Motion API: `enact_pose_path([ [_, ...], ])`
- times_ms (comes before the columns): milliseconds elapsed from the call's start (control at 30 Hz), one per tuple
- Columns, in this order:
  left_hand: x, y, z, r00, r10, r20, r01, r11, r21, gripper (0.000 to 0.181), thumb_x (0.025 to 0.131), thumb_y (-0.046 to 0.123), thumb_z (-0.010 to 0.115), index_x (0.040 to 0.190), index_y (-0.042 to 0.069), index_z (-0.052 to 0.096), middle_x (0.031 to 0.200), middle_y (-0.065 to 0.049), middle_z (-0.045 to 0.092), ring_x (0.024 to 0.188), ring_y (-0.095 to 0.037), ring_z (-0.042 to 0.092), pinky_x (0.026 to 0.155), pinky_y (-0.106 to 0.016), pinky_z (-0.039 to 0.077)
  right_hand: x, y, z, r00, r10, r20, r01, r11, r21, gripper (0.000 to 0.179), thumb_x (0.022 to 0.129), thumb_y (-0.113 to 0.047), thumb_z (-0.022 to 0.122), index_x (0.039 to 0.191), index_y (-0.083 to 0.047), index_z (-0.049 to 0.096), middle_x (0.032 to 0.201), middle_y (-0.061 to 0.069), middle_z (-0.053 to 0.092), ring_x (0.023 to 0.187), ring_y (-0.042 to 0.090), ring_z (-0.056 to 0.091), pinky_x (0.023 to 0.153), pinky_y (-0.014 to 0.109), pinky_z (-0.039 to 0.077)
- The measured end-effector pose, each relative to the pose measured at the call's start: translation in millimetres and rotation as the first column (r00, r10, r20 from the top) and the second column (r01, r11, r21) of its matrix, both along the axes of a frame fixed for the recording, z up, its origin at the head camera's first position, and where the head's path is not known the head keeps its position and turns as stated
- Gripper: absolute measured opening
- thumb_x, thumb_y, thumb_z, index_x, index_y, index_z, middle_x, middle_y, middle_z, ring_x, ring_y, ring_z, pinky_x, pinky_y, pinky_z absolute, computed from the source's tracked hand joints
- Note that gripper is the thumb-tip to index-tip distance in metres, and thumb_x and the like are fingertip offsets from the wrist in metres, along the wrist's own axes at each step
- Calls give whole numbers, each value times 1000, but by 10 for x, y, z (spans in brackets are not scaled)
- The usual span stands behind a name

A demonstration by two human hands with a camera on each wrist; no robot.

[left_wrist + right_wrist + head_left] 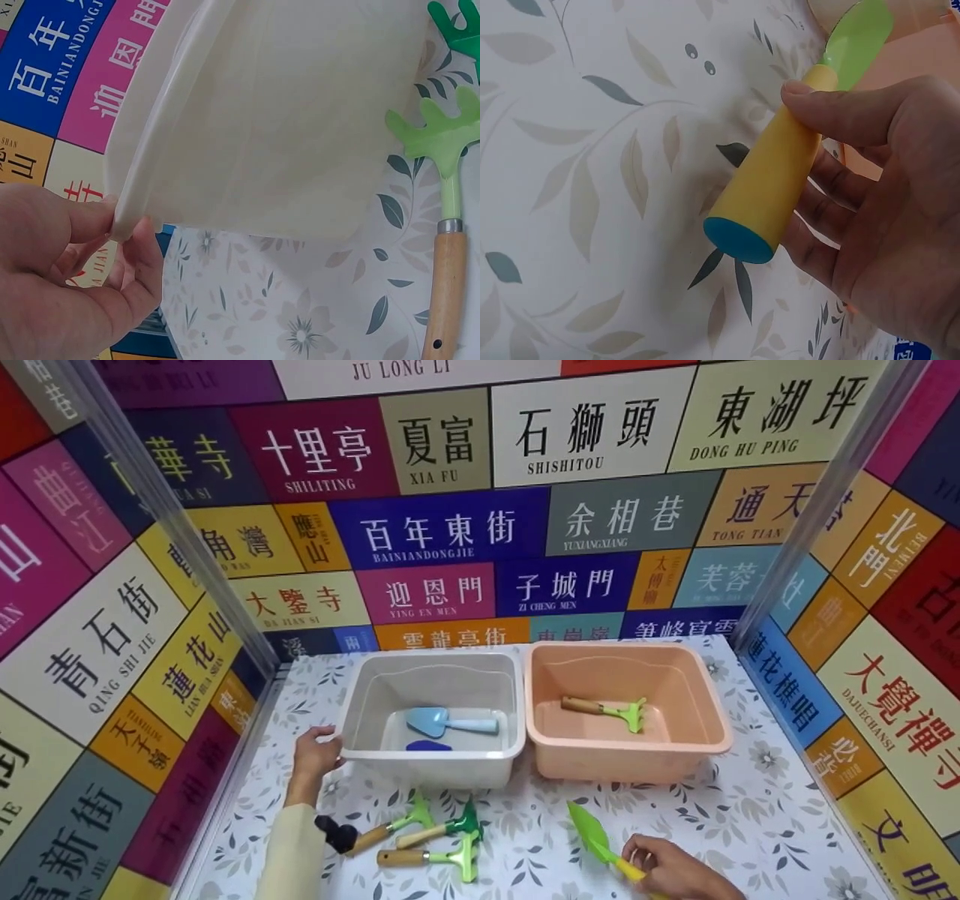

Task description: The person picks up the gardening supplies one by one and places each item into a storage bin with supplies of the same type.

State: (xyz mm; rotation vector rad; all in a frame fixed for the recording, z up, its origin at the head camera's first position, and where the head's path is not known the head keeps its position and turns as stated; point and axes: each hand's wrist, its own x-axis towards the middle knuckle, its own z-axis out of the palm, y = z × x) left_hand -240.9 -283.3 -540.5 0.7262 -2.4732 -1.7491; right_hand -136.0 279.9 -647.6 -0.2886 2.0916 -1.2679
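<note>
My left hand [316, 751] pinches the rim of the light grey basin [435, 769] at its near left corner. In the left wrist view, thumb and fingers [142, 262] close around that rim. Inside the basin lie a light blue trowel [450, 722] and a dark blue piece [429, 745], mostly hidden by the front wall. My right hand [675, 870] holds a toy trowel with a green blade [590, 829] and a yellow handle [769, 176], its blade pointing up and left, in front of the peach basin [622, 765].
A small green rake [634, 714] with a wooden handle lies in the peach basin. Several more green rakes, including a light green one [465, 856] and a dark green one [463, 819], lie before the grey basin. Sign-covered panels [435, 525] surround the flower-patterned table [765, 825].
</note>
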Motion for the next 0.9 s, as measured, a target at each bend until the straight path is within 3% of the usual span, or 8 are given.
enact_pose_path([
  [300,4,3,1,1000,-4,-3,3,1000,-24,36,96,2,51,128,-14,52,128,-37,51,83,-21,64,58,-19,54,-66,-134,88,999,-17,-29,17,1000,-4,30,78,-2,72,106,-6,61,94,4,60,82,18,54,71,29,45],
  [633,-35,4,-26,1000,10,-13,-10,1000,19,36,94,0,51,127,-14,52,119,-33,54,66,-10,59,54,-17,53,-140,-238,251,993,8,-119,-22,993,-116,31,82,-8,74,111,-1,63,98,7,64,85,13,61,75,25,51],
  [900,-17,1,-11,1000,7,-12,-7,1000,8,36,94,1,52,126,-14,53,121,-34,53,70,-13,60,55,-17,53,-165,-369,371,990,-12,-138,-6,992,-124,34,83,-11,76,113,-3,65,102,6,66,87,11,62,76,23,51],
])
